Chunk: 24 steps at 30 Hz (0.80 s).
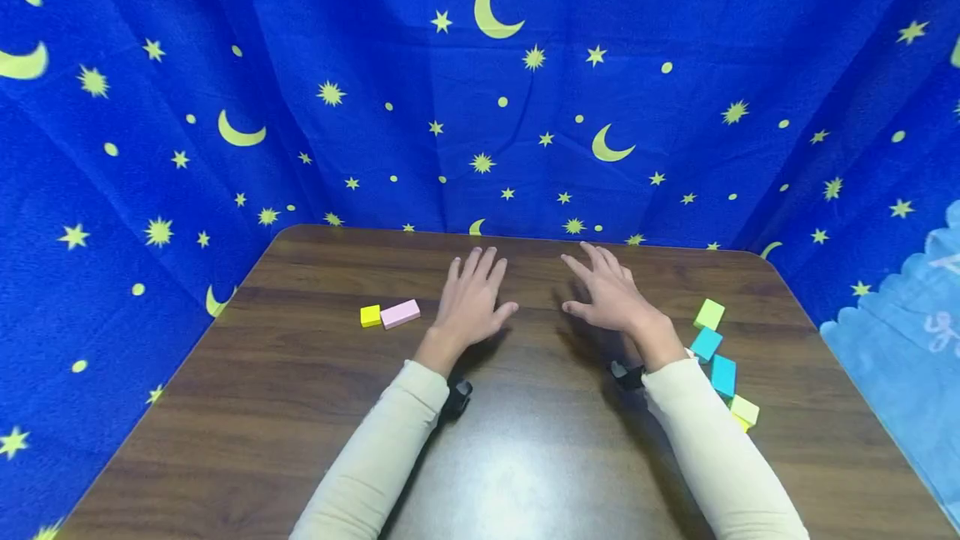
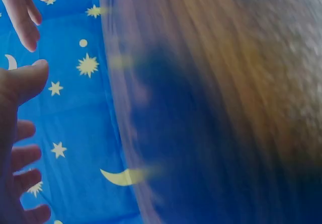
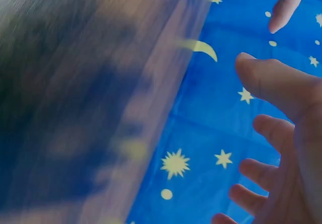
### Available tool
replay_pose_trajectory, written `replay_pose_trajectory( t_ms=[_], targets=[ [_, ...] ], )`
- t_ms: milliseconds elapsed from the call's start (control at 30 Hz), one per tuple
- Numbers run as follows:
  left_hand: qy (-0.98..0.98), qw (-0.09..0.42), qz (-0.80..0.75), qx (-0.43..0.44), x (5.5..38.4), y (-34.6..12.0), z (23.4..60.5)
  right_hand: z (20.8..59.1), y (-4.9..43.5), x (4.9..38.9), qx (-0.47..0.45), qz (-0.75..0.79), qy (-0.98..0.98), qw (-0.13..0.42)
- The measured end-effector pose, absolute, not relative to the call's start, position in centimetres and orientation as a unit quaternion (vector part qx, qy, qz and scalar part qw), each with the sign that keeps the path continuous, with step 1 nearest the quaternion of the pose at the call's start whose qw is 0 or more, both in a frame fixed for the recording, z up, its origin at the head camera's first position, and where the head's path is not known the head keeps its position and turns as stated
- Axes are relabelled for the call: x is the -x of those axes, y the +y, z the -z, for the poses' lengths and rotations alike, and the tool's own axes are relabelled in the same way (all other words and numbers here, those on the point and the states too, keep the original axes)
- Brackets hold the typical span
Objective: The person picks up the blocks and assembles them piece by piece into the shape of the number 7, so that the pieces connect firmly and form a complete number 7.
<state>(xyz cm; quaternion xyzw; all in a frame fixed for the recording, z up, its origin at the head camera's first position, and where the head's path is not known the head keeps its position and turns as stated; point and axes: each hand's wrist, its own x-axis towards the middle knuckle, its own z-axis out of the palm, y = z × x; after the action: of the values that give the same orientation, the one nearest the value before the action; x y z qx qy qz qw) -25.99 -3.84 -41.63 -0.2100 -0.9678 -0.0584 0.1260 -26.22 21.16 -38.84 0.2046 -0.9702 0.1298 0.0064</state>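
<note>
With cream sleeves (image 1: 375, 448) nearest the camera, reaches both arms forward over the brown surface (image 1: 225, 407), slanting them inward toward its middle. Wears a black device (image 1: 461, 397) at each wrist. Holds the left hand (image 1: 468, 307) spread, palm down, fingers fanned toward the far edge, thumb jutting out to the right. Holds the right hand (image 1: 611, 298) spread likewise, fingers leaning forward and left, thumb pointing across toward the other. Leaves a gap between the two, and seems to hover both above the surface, judging by the shadows. In the wrist views, shows parted fingers, slightly bent, with thumbs well apart from them.

Has a pink block (image 1: 401, 314) just left of the left hand, and a yellow block (image 1: 370, 316) at its left end, touching or nearly so. Beside the right wrist and sleeve, has a slanting line: green block (image 1: 709, 314), two blue blocks (image 1: 723, 377), then a pale block (image 1: 745, 409) with a yellow patch (image 1: 743, 423) showing below it.

Faces a blue curtain (image 1: 390, 23) of yellow moons and stars. At far right, shows white lettering (image 1: 942, 330) on a pale blue cloth (image 1: 892, 357), too cut off to read.
</note>
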Motion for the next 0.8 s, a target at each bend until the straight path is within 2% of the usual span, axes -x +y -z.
replay_pose_trajectory(
  t_ms=[300, 800],
  targets=[
    [-0.935, 0.156, 0.092, 0.303, 25.5, -2.4, 41.3, 37.8, 23.8, 24.5, -0.238, -0.146, -0.960, 0.002],
    [-0.921, 0.107, 0.126, 0.352, 24.6, 3.2, 41.5, 38.6, 32.3, 20.9, -0.220, -0.126, -0.967, 0.027]
  ],
)
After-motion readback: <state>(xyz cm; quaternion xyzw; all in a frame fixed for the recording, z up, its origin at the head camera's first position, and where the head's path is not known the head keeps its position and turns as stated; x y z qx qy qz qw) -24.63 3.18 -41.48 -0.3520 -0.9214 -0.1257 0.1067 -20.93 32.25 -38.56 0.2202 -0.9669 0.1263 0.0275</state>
